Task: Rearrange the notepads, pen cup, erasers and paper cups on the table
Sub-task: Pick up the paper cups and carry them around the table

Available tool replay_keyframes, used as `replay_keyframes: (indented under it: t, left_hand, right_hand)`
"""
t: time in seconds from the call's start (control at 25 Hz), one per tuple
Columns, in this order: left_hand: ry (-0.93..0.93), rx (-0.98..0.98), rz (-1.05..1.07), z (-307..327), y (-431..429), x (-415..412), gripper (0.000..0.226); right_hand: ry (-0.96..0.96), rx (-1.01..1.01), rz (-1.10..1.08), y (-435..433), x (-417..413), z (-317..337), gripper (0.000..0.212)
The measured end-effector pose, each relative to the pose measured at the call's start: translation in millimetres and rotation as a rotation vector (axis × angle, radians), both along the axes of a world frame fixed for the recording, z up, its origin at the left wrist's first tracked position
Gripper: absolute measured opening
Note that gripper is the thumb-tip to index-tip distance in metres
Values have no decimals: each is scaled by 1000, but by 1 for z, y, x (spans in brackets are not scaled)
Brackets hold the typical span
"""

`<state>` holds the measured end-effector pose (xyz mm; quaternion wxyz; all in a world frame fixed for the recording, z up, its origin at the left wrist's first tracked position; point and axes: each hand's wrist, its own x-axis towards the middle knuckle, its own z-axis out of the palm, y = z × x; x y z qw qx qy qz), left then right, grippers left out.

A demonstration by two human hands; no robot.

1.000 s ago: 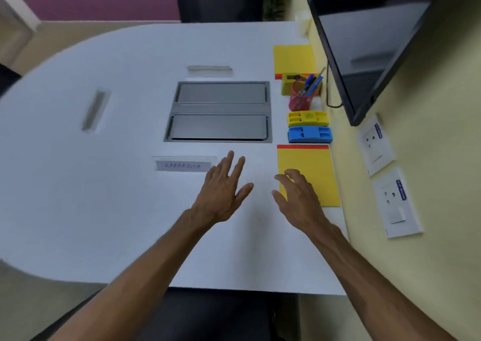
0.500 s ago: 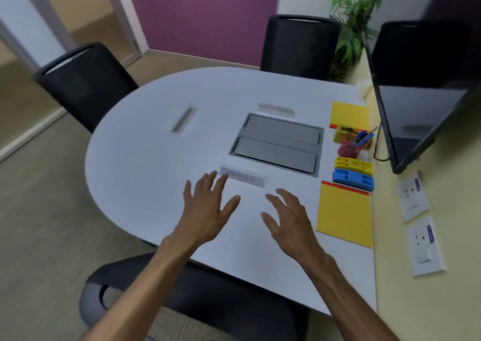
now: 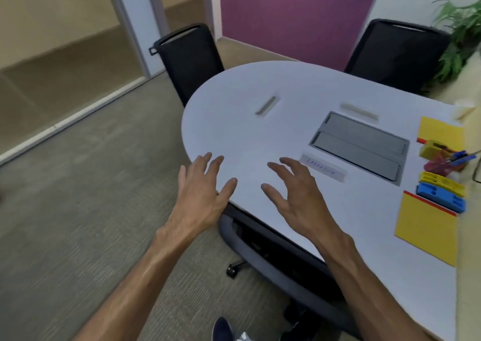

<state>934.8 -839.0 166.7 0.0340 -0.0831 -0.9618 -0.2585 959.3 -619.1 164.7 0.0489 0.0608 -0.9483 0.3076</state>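
Note:
Two yellow notepads lie along the right side of the white table (image 3: 260,137): a near notepad (image 3: 426,228) and a far notepad (image 3: 440,129). Between them sit a blue eraser (image 3: 440,197), a yellow eraser (image 3: 440,180), a red pen cup (image 3: 440,162) with blue pens, and a yellow block (image 3: 430,149). A paper cup (image 3: 464,108) shows faintly at the far right edge. My left hand (image 3: 203,192) hovers over the table's near-left edge, fingers spread, holding nothing. My right hand (image 3: 296,194) hovers above the table with fingers relaxed, also empty.
A grey cable hatch (image 3: 359,145) is set in the table's middle, with a labelled tape strip (image 3: 322,171) beside it. Black chairs stand at the far left (image 3: 187,59), far right (image 3: 395,54) and under the near edge (image 3: 273,252). A plant (image 3: 460,35) stands at the right.
The view has swung left and back, so the table items now sit at the right edge. Both hands stayed spread and empty, now over the table's near-left part.

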Motion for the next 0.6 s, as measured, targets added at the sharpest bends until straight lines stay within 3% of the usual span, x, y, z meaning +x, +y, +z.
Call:
replay_keyframes:
  t: [0.6]
  left_hand:
    - [-33,-20,306,-10,-193,-32,64]
  right_hand:
    - [15,125,344,-210,-113,3,51]
